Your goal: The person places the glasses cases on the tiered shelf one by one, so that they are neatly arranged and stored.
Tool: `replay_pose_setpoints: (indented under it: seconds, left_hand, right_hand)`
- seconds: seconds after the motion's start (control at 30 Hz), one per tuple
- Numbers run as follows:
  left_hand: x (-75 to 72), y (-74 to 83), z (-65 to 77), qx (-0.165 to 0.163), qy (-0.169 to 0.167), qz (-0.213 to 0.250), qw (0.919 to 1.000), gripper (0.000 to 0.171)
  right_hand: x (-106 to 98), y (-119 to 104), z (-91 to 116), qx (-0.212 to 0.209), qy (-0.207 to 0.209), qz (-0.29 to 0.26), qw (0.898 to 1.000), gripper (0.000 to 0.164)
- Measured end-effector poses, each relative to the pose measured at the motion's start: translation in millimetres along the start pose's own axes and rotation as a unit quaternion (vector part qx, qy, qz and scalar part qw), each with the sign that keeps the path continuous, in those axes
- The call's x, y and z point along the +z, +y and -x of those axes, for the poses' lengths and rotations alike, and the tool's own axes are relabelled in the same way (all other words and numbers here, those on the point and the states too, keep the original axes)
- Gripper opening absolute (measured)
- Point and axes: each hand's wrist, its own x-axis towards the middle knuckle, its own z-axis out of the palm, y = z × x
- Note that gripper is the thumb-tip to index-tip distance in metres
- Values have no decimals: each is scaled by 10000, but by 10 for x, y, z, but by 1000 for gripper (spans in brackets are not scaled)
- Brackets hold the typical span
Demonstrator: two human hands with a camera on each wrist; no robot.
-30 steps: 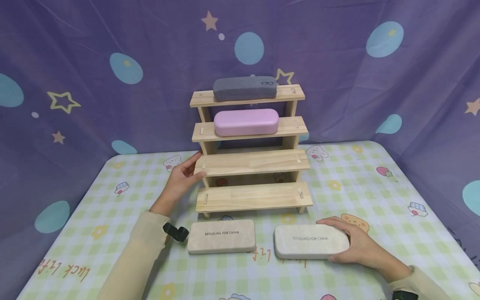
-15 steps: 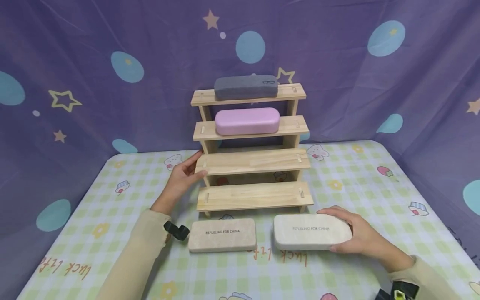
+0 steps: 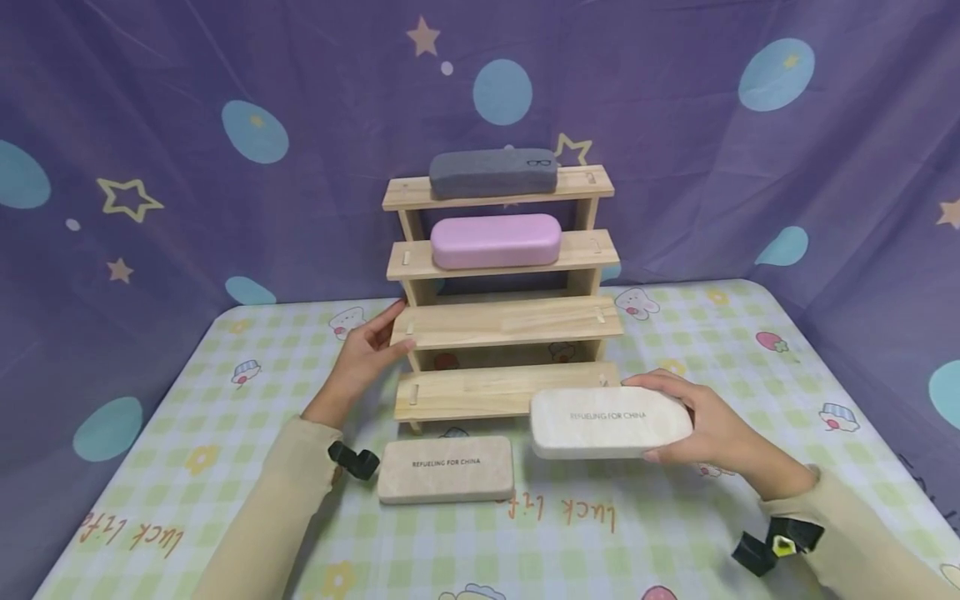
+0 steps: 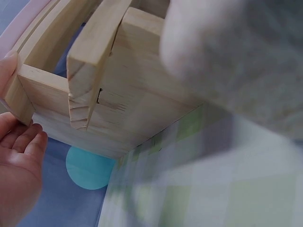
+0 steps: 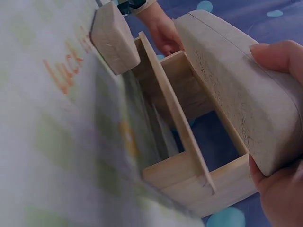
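A pale glasses case (image 3: 609, 433) lettered "REFUELING FOR CHINA" is up off the table, before the right end of the lowest shelf. My right hand (image 3: 708, 429) grips its right end, thumb on the near side and fingers on the far side. At the left edge of the wooden step rack (image 3: 510, 323), my left hand (image 3: 363, 358) pinches the end of the third shelf from the top; the left wrist view shows thumb and fingers on either side of the board (image 4: 20, 97). A beige glasses case (image 3: 446, 479) with the same lettering lies on the table before the rack.
On the top shelf sits a grey glasses case (image 3: 493, 173), and a pink glasses case (image 3: 495, 242) is on the shelf below. The checked tablecloth (image 3: 285, 367) ends at a purple curtain (image 3: 660, 167) behind and at the sides.
My right hand has lifted the pale glasses case from the table and carried it up and slightly left, toward the lowest shelf. My left hand stays at the rack.
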Motion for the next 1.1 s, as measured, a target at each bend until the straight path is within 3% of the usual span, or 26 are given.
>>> replay_pose_setpoints:
  seconds: [0.23,0.57,0.9,1.1]
  left_hand:
    - [-1,10,13,16,16,-68,10000,63]
    - [1,14,8,16,-2,-56,10000,63]
    - [3,12,5,21,-46,3,10000,64]
    - [1,14,1,3,-11,-26,10000,64]
  right_hand:
    - [-57,-80,-193,-238,47,61,9997,75]
    - [-109,-241,-483,9,137,336,9993,73]
    - [-70,-279,-827,834,120,291,9960,74]
    - [-61,-280,-1019,681,-47,291,9972,75]
